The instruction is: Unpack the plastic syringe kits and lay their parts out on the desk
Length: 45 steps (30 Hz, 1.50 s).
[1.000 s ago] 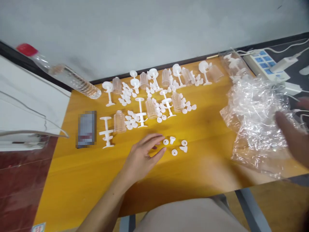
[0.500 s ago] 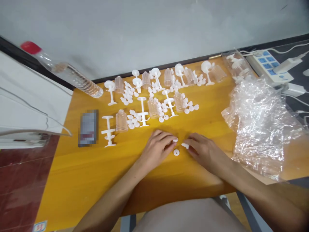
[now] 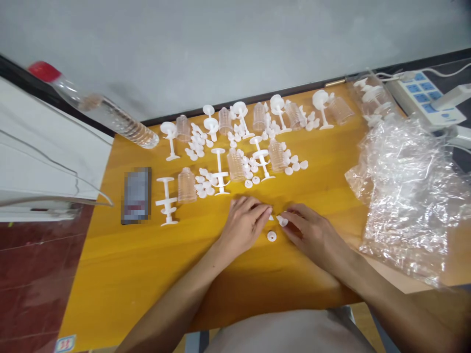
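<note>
My left hand is closed, thumb against fingers, on a small white piece that is mostly hidden by the fingertips. To its right, my right hand pinches a small white plastic nozzle between thumb and fingers. The two pieces are close together but apart. Just below them, a round white nozzle lies on the table, its star-shaped hole facing up. Beyond my hands lie clear ribbed barrels, white plungers and groups of white nozzles, set out in two rows.
Crumpled clear plastic bags cover the right of the wooden table. Behind them is a power strip with plugs. A pixelated dark rectangular object lies at left. A red-capped bottle stands at the back left.
The nozzle in my right hand has turned, showing its rounder end. My left fingers have closed further over their piece. The view has shifted slightly.
</note>
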Available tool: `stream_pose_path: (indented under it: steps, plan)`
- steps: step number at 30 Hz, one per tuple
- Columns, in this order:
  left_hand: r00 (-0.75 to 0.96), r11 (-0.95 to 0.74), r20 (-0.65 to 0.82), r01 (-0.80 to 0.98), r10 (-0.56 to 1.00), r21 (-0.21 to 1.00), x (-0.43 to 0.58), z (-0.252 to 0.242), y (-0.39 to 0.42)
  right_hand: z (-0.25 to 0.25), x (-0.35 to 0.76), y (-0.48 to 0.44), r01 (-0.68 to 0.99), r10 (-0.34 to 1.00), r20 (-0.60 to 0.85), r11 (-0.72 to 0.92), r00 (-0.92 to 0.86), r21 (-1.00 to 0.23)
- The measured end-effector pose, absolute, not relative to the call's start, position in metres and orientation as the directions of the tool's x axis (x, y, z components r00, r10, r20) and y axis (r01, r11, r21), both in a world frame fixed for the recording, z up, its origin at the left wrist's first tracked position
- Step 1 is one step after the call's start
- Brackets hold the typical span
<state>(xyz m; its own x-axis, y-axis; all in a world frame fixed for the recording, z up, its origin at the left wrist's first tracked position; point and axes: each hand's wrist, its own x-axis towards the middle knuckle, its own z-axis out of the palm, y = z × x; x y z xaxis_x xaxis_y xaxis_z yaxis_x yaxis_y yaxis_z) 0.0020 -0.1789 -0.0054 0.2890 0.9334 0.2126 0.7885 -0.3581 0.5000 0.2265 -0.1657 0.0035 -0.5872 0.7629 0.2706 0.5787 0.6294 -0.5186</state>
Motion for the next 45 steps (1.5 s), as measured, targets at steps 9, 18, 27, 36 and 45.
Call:
stream_pose_path:
  steps: [9,18,27,36,45]
  plan:
    - [0.361,-0.406,0.201,0.692,0.911,0.596,-0.014,-0.006,-0.190,0.006,0.225,-0.166,0.544,0.759,0.282,0.627,-0.587,-0.558]
    - [0.332,-0.493,0.370,0.671,0.868,0.553,-0.010,-0.010,-0.184,-0.003,0.225,-0.161,0.630,0.802,0.235,0.582,-0.549,-0.513]
    - [0.323,-0.464,0.334,0.660,0.885,0.591,-0.023,-0.008,-0.196,0.004,0.236,-0.163,0.643,0.787,0.158,0.586,-0.597,-0.493]
    - [0.373,-0.442,0.238,0.787,0.897,0.431,-0.014,-0.003,-0.203,0.011,0.236,-0.165,0.679,0.757,0.093,0.627,-0.646,-0.381]
    - [0.324,-0.416,0.262,0.681,0.909,0.602,-0.015,0.001,-0.200,0.023,0.225,-0.159,0.637,0.708,0.069,0.669,-0.703,-0.383]
